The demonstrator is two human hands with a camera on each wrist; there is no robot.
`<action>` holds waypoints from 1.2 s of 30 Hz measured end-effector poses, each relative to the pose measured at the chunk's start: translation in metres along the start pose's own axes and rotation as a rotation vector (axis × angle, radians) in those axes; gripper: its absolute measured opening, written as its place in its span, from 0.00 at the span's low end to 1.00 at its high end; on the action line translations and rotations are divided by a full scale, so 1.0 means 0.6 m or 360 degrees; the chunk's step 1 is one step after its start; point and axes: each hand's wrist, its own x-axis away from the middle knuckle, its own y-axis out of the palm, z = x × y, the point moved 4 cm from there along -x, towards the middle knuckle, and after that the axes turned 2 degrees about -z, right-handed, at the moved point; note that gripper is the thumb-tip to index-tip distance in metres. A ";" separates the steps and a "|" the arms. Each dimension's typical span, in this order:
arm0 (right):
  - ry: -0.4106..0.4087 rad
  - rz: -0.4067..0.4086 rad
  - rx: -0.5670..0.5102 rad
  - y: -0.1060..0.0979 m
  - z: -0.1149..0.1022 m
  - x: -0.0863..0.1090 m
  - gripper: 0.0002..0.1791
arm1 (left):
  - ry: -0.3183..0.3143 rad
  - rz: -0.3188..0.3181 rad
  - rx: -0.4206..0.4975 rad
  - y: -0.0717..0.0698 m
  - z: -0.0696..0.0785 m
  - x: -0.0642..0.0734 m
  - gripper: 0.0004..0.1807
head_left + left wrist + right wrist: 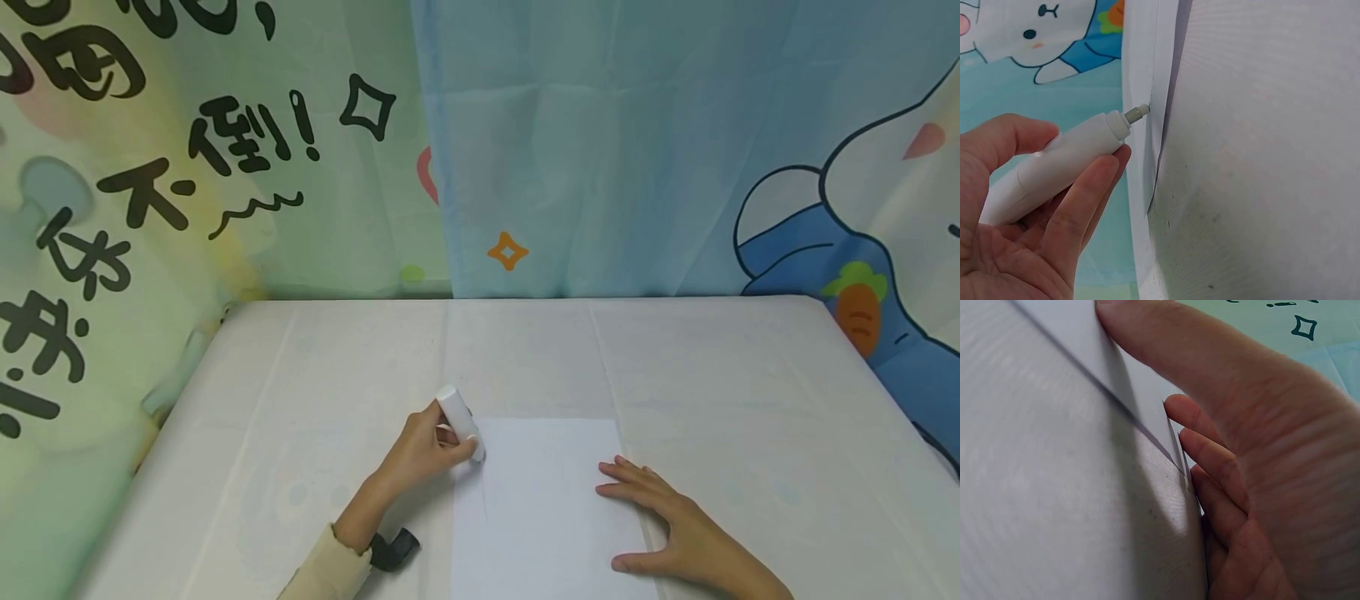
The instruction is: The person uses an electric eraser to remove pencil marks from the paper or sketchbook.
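Observation:
A white electric eraser (459,421) is gripped between the thumb and fingers of my left hand (426,446). In the left wrist view, the narrow tip (1137,113) of the electric eraser meets the paper or is very close to it; I cannot tell which. Under it lies a white sheet of paper (551,508), with a faint thin line near its left side. Over the paper's right edge, my right hand (678,521) is spread, thumb apart from the fingers. The right wrist view shows its fingertips (1179,406) at the paper.
A white cloth covers the table (360,358). Behind it hangs a printed curtain (600,150) with dark lettering, a cartoon animal and a carrot. A black device (395,550) is worn at the left wrist, by the beige sleeve (330,571). Small dark specks (1211,287) dot the cloth.

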 end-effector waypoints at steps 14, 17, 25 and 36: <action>-0.0018 -0.0004 -0.0006 0.001 0.002 0.001 0.40 | -0.0006 -0.0017 -0.0058 0.000 0.000 0.001 0.17; -0.0017 -0.0003 -0.0005 0.002 0.003 0.001 0.40 | -0.0002 -0.0020 -0.0057 0.000 0.001 0.001 0.17; -0.0035 -0.0003 -0.0014 0.002 0.003 0.001 0.40 | 0.0017 -0.0045 -0.0055 0.000 0.001 0.003 0.17; 0.0011 -0.0011 0.0011 0.000 0.000 0.002 0.40 | 0.0015 -0.0074 -0.0055 0.003 0.003 0.003 0.17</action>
